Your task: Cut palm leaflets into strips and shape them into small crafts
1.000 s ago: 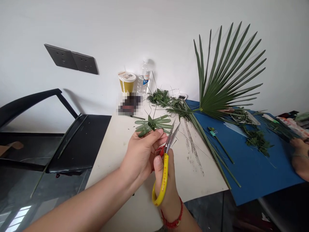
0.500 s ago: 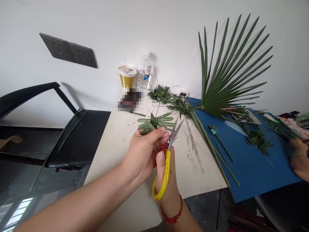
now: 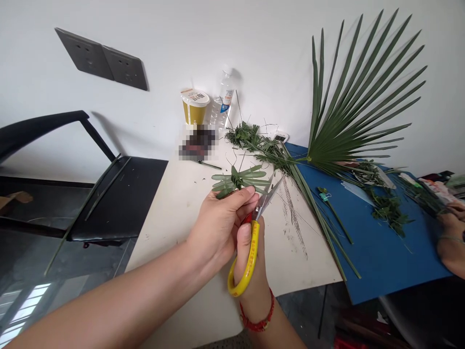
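Leaf piece (image 3: 240, 179), a small green bundle of narrow strips spreading to both sides, held in the air just above the pale worktop (image 3: 174, 218), near its middle. Pinched by the left hand (image 3: 218, 223): grip closed on the leaf piece, thumb on top, fingers curled under. Right hand (image 3: 250, 276) directly below and a little to the right, touching the left hand; grip closed around the yellow handle of the scissors (image 3: 251, 252). Blades pointing up and to the right, parted only a little, tips just beside the right-hand strips of the leaf piece; cannot tell whether touching them. Around the right wrist, a red bracelet (image 3: 258, 322).

Behind, on the worktop, a heap of green cuttings (image 3: 254, 143). Near the white wall (image 3: 254, 39), a yellow cup (image 3: 195, 105) with a clear water bottle (image 3: 223, 99) just beside it. To the right, a blue sheet (image 3: 381, 252) lying over the worktop edge, with long leaf stalks (image 3: 319, 223) along its left border and a large fan leaf (image 3: 356, 97) standing up against the wall. More small green scraps (image 3: 388, 211) on the blue sheet. At the far right, the hand of another person (image 3: 450, 242), at the corner of the blue sheet. To the left of the worktop, a black chair (image 3: 119, 203); above it on the wall, two dark socket plates (image 3: 103, 60).
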